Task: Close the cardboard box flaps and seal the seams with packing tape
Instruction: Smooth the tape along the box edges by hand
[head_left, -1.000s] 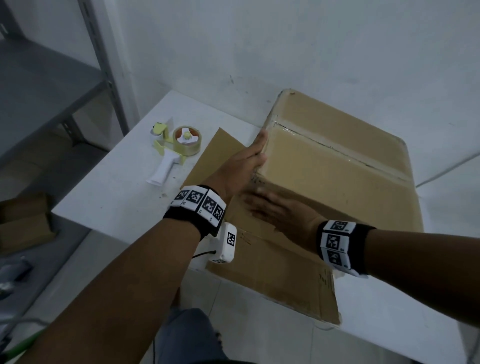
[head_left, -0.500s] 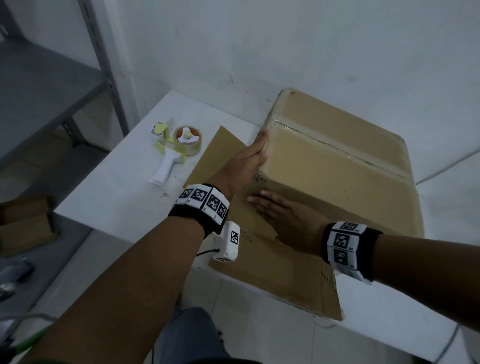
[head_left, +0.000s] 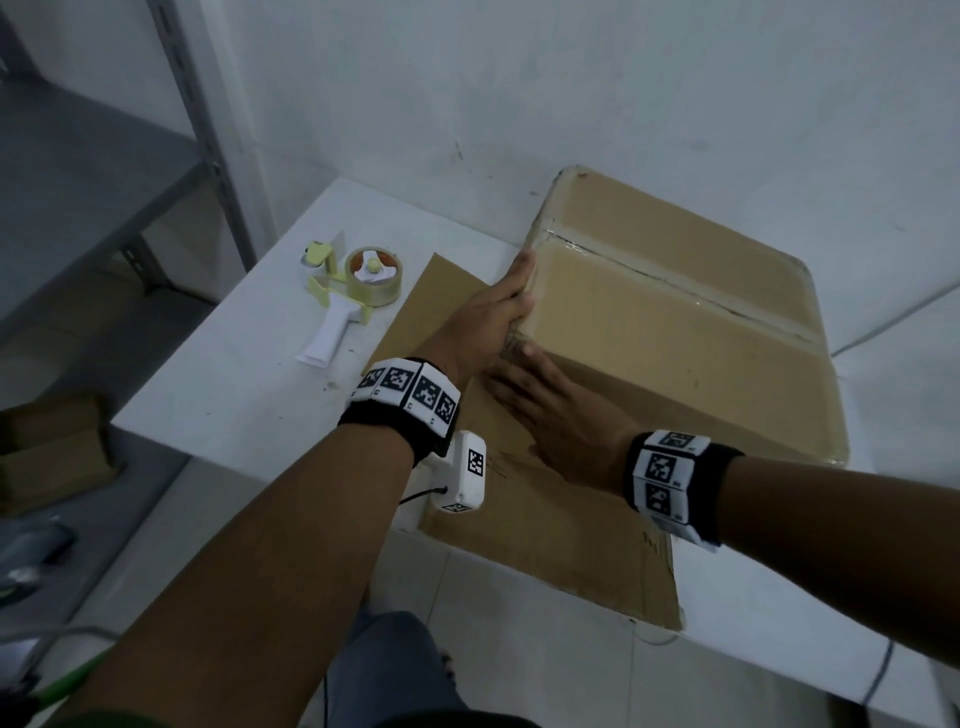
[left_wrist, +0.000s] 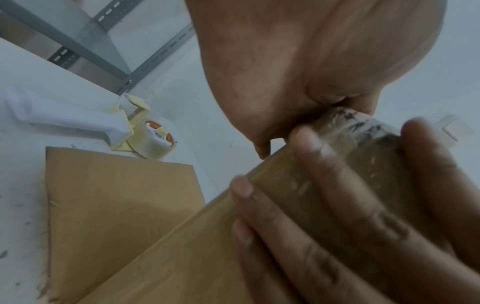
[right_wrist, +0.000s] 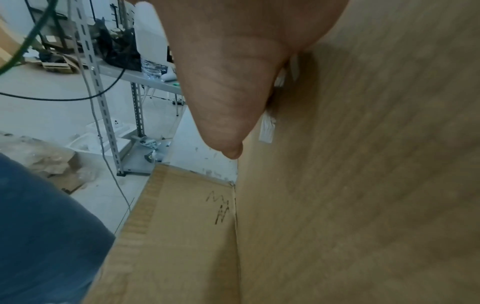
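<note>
The cardboard box stands on the white table with its top flaps down and clear tape along the centre seam. My left hand presses straight fingers against the box's left side at the near top corner. My right hand lies flat on the near face, its fingers reaching that same taped corner. One loose flap lies flat on the table left of the box. Another flap sticks out over the table's near edge. The tape dispenser lies on the table, apart from both hands.
A grey metal shelf rack stands left of the table, with cardboard pieces on the floor below. A white wall runs behind the box. My legs in jeans are close to the near flap.
My right hand has slid left along the box's near face, up to the corner where the left hand rests. The left hand has barely moved.
</note>
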